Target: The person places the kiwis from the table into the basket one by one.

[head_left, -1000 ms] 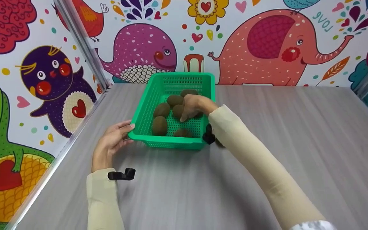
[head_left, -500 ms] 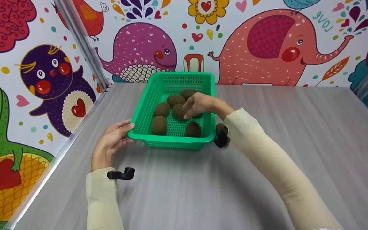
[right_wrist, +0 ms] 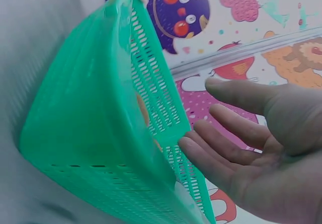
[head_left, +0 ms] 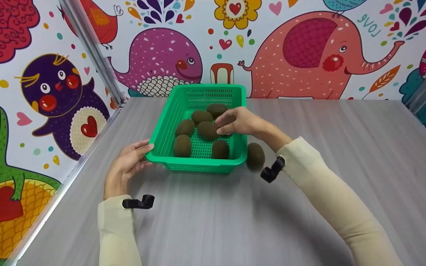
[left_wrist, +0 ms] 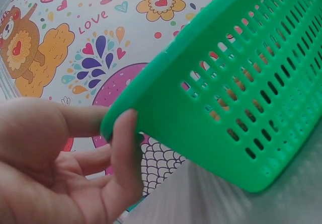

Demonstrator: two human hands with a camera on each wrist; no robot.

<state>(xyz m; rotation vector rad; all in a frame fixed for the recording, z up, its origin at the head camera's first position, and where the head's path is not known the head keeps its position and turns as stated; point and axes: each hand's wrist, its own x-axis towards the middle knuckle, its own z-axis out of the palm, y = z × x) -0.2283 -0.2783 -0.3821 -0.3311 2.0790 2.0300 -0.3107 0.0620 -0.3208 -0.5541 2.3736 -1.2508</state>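
Note:
A green plastic basket (head_left: 163, 122) holds several brown kiwis, among them a kiwi (head_left: 220, 149) in the near right corner and a kiwi (head_left: 182, 146) in the near left one. My left hand (head_left: 128, 164) grips the rim at the near left corner; the left wrist view shows thumb and finger pinching the green edge (left_wrist: 161, 78). Over the right side of the basket hovers my right hand (head_left: 245, 122), its fingertips at or just above a middle kiwi (head_left: 208, 130). In the right wrist view that hand (right_wrist: 251, 143) has loosely extended fingers with nothing between them.
One more kiwi (head_left: 255, 157) lies on the grey table (head_left: 198, 218) just outside the basket's right side, near my right wrist. A wall with cartoon animals (head_left: 301, 55) stands close behind the basket, and another panel (head_left: 50, 96) borders the left.
My right hand has drawn back to the right and its fingers have spread. The near kiwi in the basket shifted right; the kiwi outside is uncovered. The left hand stays on the rim.

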